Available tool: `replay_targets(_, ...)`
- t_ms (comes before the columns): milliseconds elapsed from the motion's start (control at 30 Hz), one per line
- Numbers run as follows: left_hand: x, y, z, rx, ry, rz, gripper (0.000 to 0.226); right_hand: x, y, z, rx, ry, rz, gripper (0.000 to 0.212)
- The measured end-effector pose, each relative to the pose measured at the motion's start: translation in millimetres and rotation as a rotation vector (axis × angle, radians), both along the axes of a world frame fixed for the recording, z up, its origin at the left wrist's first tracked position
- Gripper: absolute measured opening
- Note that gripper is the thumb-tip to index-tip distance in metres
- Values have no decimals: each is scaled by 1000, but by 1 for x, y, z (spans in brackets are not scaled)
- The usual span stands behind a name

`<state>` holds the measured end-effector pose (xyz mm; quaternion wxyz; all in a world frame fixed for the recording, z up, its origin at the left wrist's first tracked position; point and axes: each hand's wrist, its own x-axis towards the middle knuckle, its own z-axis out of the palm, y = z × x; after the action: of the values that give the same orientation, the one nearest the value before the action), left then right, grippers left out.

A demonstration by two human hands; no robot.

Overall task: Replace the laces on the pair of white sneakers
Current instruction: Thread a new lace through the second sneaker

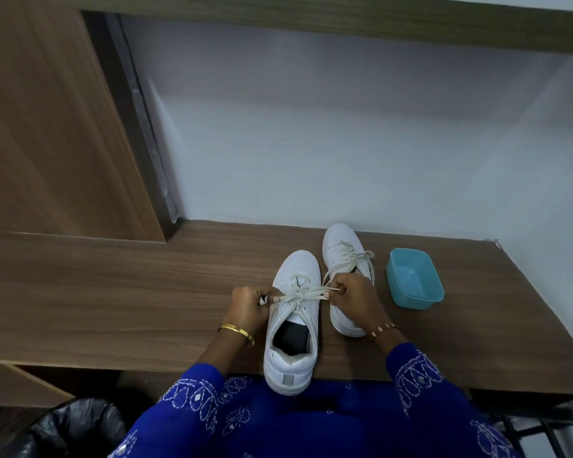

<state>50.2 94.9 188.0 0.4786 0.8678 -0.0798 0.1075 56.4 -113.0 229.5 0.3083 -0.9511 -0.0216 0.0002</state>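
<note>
Two white sneakers stand on the wooden bench, toes pointing toward the far wall. Near shoe: positioned at the near edge of the bench, heel overhanging that edge slightly, opening facing up with a dark insole visible. Far shoe: positioned just beside the near shoe, on its right and closer to the far edge; its cream lace is threaded, with ends lying loose across the upper.

Left hand: at the left side of the near shoe, fingers curled, grip pinching one strand of the cream lace of that shoe. Right hand: at the right side of the same shoe, partly covering the far shoe, grip pinching the other strand. Both strands run taut from the crossing over the tongue out to the hands.

Blue tub: sits toward the right end of the bench, near the far shoe but apart from it, open side up.

Wrists: gold bangle on the left, thin bracelet on the right. Sleeves: blue with white embroidery.
</note>
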Motion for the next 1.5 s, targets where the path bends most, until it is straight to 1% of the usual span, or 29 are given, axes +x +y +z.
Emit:
replay_targets(67, 2, 4, -1, -3, 30, 15, 7, -2, 0, -6, -19, -29, -3, 11)
replay_targets(167, 3, 11, -7, 47, 62, 39, 11, -4, 1, -14, -139, -96, -29, 6)
replay_targets(267, 1, 11, -10, 31, 117, 41, 11, -6, 3, -14, -202, -127, -37, 6)
replay_targets(400, 5, 15, -11, 5, 229, -43, 8, -6, 9, -15, -230, -154, -90, 12)
replay_targets(467, 7, 20, -7, 46, 306, -108, 12, -5, 7, -13, -200, -123, -84, 21)
replay_targets(500, 7, 22, -3, 90, 347, -137, 17, -5, 6, -11, -154, -124, -68, 27)
replay_targets(533, 7, 25, 1, 119, 383, -164, 21, -6, 4, -8, -97, -142, -58, 27)
replay_targets(600, 9, 26, 8, 89, 423, -185, 28, -14, 4, -1, 0, -193, -82, 13)
replay_targets(633, 8, 25, 12, 63, 433, -162, 29, -18, 6, 1, 15, -168, -97, 15)
replay_targets(700, 9, 21, 18, 45, 415, -93, 24, -29, 12, 0, 27, -30, -68, 23)
replay_targets(800, 9, 13, 20, 103, 408, -54, 13, -41, 20, -11, 26, 198, 12, 29)
replay_targets(867, 8, 11, 21, 140, 461, -65, 5, -45, 24, -17, 48, 271, 25, 35)
replay_targets(900, 8, 10, 20, 129, 511, -80, 7, -47, 26, -18, 82, 289, 10, 36)
replay_targets(1000, 2, 6, 20, -68, 709, -97, 17, -44, 30, -20, 224, 355, -79, 35)
replay_targets(1033, 1, 5, 17, -119, 717, -81, 25, -42, 31, -20, 237, 359, -99, 36)
replay_targets(1133, 0, -1, 15, -142, 603, -58, 40, -31, 32, -21, 208, 298, -111, 36)
replay_targets(1200, -2, -7, 16, -154, 567, -62, 48, -22, 31, -17, 261, 287, -141, 35)
replay_targets(1300, -1, -12, 12, -155, 509, -32, 61, -9, 31, -15, 300, 302, -159, 39)
replay_targets(1367, 0, -12, 11, -147, 500, -22, 62, -6, 32, -17, 322, 313, -160, 41)
replay_targets(1433, 0, -12, 12, -84, 468, -19, 60, -7, 30, -19, 361, 337, -163, 38)
replay_targets(1467, -2, -12, 13, -23, 405, 9, 55, -9, 29, -18, 379, 343, -165, 32)
replay_targets(1500, -5, -12, 16, 48, 312, 63, 48, -11, 28, -18, 366, 308, -162, 24)
